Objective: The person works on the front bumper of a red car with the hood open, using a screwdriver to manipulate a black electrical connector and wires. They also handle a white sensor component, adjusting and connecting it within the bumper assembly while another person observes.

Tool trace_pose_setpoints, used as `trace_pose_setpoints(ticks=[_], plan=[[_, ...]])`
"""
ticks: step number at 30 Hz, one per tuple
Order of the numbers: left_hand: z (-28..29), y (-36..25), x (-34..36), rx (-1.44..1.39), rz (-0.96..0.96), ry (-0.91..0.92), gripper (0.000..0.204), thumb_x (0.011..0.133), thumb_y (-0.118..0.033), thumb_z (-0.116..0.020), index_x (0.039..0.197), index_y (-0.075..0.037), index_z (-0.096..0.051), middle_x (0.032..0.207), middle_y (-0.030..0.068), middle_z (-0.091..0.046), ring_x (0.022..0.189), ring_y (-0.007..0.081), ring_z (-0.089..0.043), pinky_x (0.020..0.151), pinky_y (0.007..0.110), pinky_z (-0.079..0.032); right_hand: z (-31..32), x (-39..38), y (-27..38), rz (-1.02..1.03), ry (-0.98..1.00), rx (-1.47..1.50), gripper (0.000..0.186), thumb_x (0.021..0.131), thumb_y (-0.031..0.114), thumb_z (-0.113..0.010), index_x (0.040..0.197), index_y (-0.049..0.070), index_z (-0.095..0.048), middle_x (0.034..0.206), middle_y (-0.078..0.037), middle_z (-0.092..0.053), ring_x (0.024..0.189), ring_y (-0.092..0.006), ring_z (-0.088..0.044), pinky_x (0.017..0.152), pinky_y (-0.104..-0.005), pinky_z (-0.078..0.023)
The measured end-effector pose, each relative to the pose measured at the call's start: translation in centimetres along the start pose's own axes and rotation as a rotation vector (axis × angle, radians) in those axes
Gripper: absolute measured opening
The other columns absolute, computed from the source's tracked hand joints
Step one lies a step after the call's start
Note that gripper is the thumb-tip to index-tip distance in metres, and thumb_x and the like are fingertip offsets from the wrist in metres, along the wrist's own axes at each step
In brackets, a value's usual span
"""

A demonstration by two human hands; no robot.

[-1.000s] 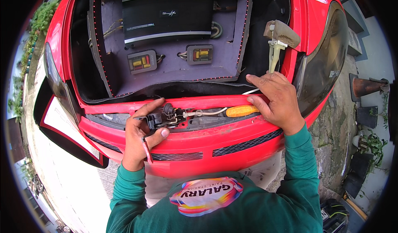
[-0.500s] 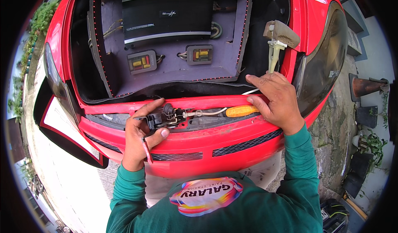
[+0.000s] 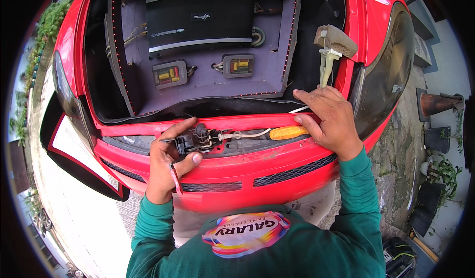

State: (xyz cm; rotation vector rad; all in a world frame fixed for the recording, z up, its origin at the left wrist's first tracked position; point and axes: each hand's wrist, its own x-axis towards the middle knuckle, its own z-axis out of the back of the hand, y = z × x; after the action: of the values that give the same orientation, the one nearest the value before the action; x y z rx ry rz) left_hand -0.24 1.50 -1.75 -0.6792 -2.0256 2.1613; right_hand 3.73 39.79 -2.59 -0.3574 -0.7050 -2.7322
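My left hand (image 3: 168,154) is closed round a black latch-like metal mechanism (image 3: 192,142), at the front edge of a red car's open compartment. A thin red-and-pale strip (image 3: 175,178) hangs down beside its wrist. From the mechanism a pale cable (image 3: 245,135) runs right toward a yellow-orange tool handle (image 3: 288,132) lying on the front panel. My right hand (image 3: 330,119) rests on the edge, thumb and forefinger spread, the thumb close to the handle's right end. Its other fingers are partly hidden, and I see nothing gripped in it.
Inside the compartment, a purple-grey box (image 3: 208,91) holds a black amplifier (image 3: 200,21) and two fuse holders (image 3: 169,73). A tan block (image 3: 335,39) and pale plastic piece (image 3: 326,65) stand at the right. Potted plants (image 3: 440,174) are at far right.
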Motion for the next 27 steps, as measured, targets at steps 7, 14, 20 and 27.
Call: trace_pose_setpoints(ticks=[7, 14, 20, 27], plan=[[-0.01, 0.02, -0.02, -0.015, 0.001, 0.005, 0.074, 0.080, -0.002, -0.084, 0.149, 0.006, -0.059, 0.131, 0.0136, -0.072, 0.119, 0.0189, -0.070, 0.110, 0.033, -0.051, 0.00, 0.03, 0.03, 0.005, -0.006, 0.007, 0.046, 0.089, 0.033, -0.082, 0.122, 0.001, -0.076, 0.096, -0.014, -0.076, 0.096, -0.0337, -0.070, 0.094, -0.0457, -0.055], [-0.14, -0.23, -0.10, -0.012, 0.005, 0.008, 0.070, 0.081, 0.000, -0.083, 0.147, 0.007, -0.060, 0.132, 0.0146, -0.072, 0.119, 0.0198, -0.071, 0.110, 0.034, -0.052, -0.04, 0.08, 0.05, 0.011, -0.004, 0.011, 0.046, 0.089, 0.032, -0.083, 0.121, 0.000, -0.077, 0.096, -0.014, -0.076, 0.095, -0.0335, -0.070, 0.093, -0.0456, -0.055], [0.08, -0.02, -0.21, 0.012, -0.010, 0.018, 0.062, 0.083, 0.000, -0.083, 0.141, 0.007, -0.064, 0.130, 0.0138, -0.073, 0.119, 0.0206, -0.071, 0.109, 0.034, -0.052, 0.05, 0.00, -0.01, 0.015, -0.010, 0.005, 0.045, 0.088, 0.031, -0.083, 0.121, 0.001, -0.076, 0.096, -0.014, -0.076, 0.094, -0.0335, -0.069, 0.093, -0.0455, -0.055], [-0.07, 0.03, -0.41, 0.029, -0.076, 0.001, 0.057, 0.082, -0.003, -0.085, 0.136, 0.006, -0.068, 0.130, 0.0130, -0.070, 0.120, 0.0213, -0.070, 0.110, 0.035, -0.052, -0.23, -0.19, -0.29, 0.021, -0.025, 0.020, 0.044, 0.088, 0.030, -0.084, 0.120, 0.001, -0.077, 0.094, -0.013, -0.075, 0.094, -0.0332, -0.070, 0.094, -0.0459, -0.055]])
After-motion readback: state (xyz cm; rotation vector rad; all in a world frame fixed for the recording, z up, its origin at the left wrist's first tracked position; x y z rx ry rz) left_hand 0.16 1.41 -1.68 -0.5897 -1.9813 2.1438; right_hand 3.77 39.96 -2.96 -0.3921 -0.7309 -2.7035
